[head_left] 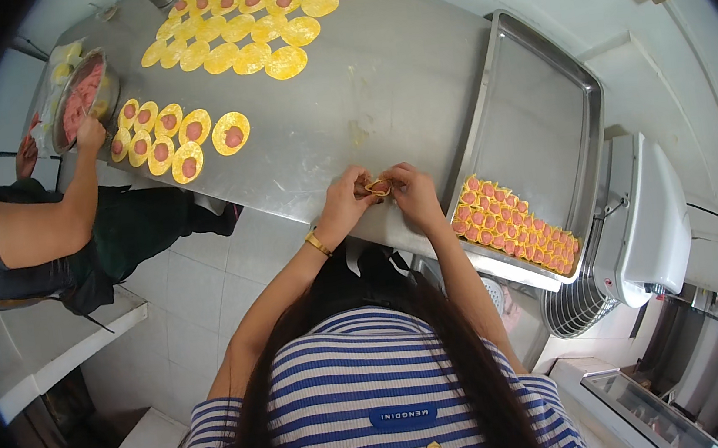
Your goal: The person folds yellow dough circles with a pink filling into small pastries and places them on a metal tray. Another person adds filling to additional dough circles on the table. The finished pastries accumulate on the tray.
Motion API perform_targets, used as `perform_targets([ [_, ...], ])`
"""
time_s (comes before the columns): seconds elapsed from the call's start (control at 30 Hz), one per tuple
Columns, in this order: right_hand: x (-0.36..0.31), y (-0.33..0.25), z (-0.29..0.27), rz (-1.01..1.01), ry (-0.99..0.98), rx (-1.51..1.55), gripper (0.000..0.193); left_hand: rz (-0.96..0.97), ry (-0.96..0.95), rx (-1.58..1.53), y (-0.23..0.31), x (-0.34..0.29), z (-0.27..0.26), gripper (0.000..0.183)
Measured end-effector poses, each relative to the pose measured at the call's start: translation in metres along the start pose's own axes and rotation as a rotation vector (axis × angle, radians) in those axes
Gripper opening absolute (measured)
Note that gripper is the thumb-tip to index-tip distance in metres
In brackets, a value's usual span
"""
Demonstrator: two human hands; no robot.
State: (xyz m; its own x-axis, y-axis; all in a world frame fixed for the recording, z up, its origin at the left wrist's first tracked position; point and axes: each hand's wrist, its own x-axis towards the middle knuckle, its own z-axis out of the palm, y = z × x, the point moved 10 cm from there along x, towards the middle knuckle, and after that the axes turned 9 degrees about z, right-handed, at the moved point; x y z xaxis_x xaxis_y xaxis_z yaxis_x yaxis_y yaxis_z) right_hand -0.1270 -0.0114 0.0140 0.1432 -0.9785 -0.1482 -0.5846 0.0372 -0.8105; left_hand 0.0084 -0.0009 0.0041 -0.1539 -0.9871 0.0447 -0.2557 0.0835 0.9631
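Between the fingertips of both hands is a small open-topped dumpling (380, 188), a yellow wrapper gathered around pink meat filling. My left hand (344, 203) pinches its left side, and my right hand (413, 192) closes on its right side. Both hands are over the near edge of the steel table (397, 89). To their left, rows of round yellow wrappers (232, 133) carry balls of pink filling. Just right of my right hand, a metal tray (531, 110) holds packed rows of finished dumplings (512, 224) at its near end.
More wrappers (285, 63) lie at the far left, some bare, some topped with filling. Beside the table's left end, a co-worker's hand (90, 132) reaches to a metal bowl (107, 93) of pink meat (82, 103). A white mixer (651, 211) with a wire guard stands right of the tray.
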Motion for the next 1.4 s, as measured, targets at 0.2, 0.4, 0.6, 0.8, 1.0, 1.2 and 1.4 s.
perform_targets([
  [0.2,-0.011,-0.004,-0.008,-0.052,0.054,-0.114,0.032,0.048,-0.104,0.082,0.005,-0.002,0.002,0.021],
  [0.4,0.002,-0.004,0.0,-0.054,0.061,-0.083,0.028,0.07,-0.241,0.251,0.005,0.016,0.014,0.028],
  [0.6,-0.005,-0.015,-0.014,-0.166,0.16,-0.09,0.029,0.142,-0.314,0.372,0.008,0.02,0.014,0.033],
  [0.8,-0.004,0.004,-0.002,0.051,0.074,-0.022,0.029,0.162,-0.314,0.229,0.005,0.023,0.017,0.03],
  [1.0,0.002,-0.014,-0.007,-0.092,0.112,-0.053,0.027,0.108,-0.307,0.356,0.002,0.024,0.02,0.028],
  [1.2,-0.005,-0.001,-0.005,0.011,0.137,-0.133,0.034,0.164,-0.194,0.179,0.008,0.023,0.008,0.026],
  [1.4,-0.002,-0.015,-0.009,-0.097,0.147,-0.041,0.036,0.137,-0.201,0.177,0.008,0.023,0.011,0.025],
])
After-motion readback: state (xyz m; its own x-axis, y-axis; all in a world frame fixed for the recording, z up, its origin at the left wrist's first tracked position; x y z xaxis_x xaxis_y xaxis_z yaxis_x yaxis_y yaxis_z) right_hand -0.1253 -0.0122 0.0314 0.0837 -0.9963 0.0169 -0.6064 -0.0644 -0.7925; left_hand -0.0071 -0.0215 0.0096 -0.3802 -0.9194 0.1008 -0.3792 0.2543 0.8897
